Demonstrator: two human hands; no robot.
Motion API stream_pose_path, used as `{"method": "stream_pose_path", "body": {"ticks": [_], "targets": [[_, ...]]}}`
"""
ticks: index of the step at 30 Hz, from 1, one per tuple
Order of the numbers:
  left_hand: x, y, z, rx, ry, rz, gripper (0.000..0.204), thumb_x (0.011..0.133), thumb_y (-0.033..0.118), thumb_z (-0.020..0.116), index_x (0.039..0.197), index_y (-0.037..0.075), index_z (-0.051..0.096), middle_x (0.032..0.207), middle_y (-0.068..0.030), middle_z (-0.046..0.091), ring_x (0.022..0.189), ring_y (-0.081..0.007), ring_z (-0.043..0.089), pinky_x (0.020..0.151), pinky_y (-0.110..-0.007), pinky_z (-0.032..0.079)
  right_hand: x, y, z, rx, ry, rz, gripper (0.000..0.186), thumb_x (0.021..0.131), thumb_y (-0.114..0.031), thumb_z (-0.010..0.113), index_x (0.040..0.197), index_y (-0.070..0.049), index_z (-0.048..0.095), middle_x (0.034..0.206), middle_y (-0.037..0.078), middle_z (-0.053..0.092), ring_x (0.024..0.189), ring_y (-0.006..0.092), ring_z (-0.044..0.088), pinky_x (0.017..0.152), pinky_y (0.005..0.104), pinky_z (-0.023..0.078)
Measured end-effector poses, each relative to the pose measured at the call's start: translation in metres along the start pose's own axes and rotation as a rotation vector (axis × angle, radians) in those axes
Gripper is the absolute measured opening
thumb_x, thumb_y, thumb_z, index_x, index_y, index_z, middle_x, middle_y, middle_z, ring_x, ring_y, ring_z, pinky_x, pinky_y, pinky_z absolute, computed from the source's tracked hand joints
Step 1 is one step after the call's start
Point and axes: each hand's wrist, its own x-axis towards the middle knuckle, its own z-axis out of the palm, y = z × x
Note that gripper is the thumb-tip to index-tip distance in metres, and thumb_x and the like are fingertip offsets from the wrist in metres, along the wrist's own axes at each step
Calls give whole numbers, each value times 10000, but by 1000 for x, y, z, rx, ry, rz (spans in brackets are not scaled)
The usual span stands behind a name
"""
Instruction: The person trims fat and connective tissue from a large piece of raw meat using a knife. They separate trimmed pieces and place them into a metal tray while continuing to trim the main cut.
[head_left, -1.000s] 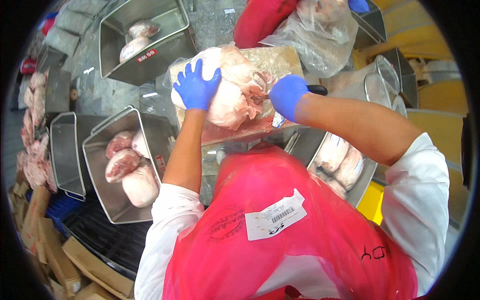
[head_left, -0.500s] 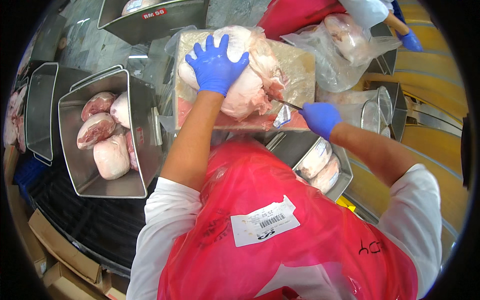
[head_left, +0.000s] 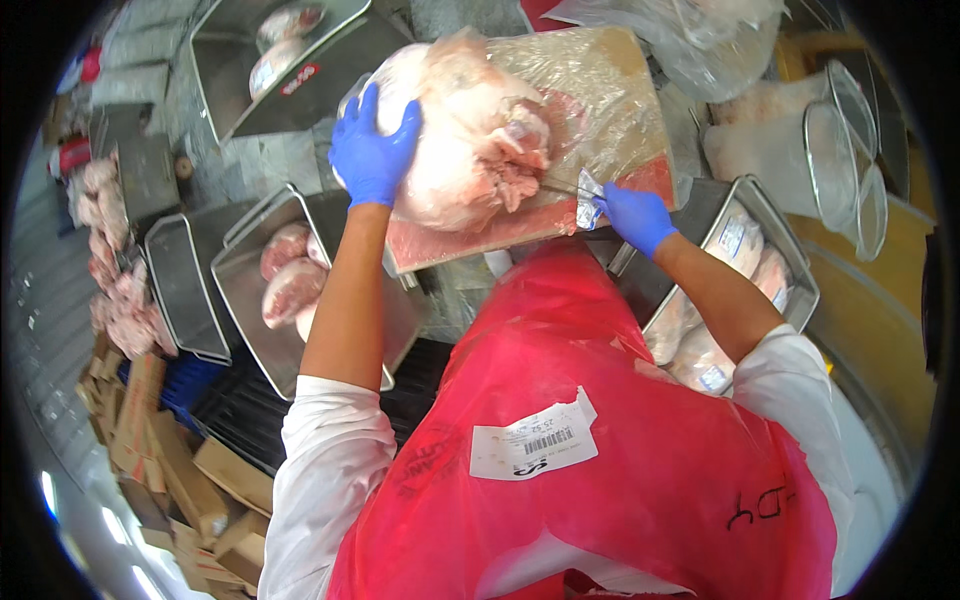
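Observation:
A large pale piece of meat lies on a plastic-covered cutting board. My blue-gloved left hand rests against the meat's left side, fingers spread. My right hand, also gloved in blue, is closed around the handle of a knife, whose thin blade points left at the ragged pink end of the meat. A small printed wrapper scrap lies at the board's right front, beside my right hand.
Steel bins of meat stand back left, at left and right. Further are an empty-looking bin, a meat heap, cardboard, wire-rimmed containers and a plastic bag.
My left hand has shifted down the meat's left side. My right hand has moved right from the meat's edge, exposing more blade. The co-worker's hand has left view as the view shifted.

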Motion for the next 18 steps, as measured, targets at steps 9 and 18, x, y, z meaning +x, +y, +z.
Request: {"method": "stream_pose_path", "body": {"ticks": [9, 18], "targets": [[-2, -2, 0, -165, -54, 85, 685, 909, 485, 720, 1395, 11, 631, 1394, -257, 630, 1250, -438, 618, 1071, -488, 484, -92, 8, -54, 115, 217, 165, 368, 1019, -436, 593, 996, -70, 619, 953, 210, 709, 878, 382, 714, 721, 554, 535], [2, -4, 0, -233, -151, 28, 682, 949, 423, 709, 1443, -27, 577, 1414, -291, 611, 1317, -434, 592, 1119, -458, 452, -108, -33, -101, 194, 146, 139, 436, 1020, -488, 595, 919, -64, 623, 736, 167, 688, 673, 391, 693, 594, 502, 540]]}}
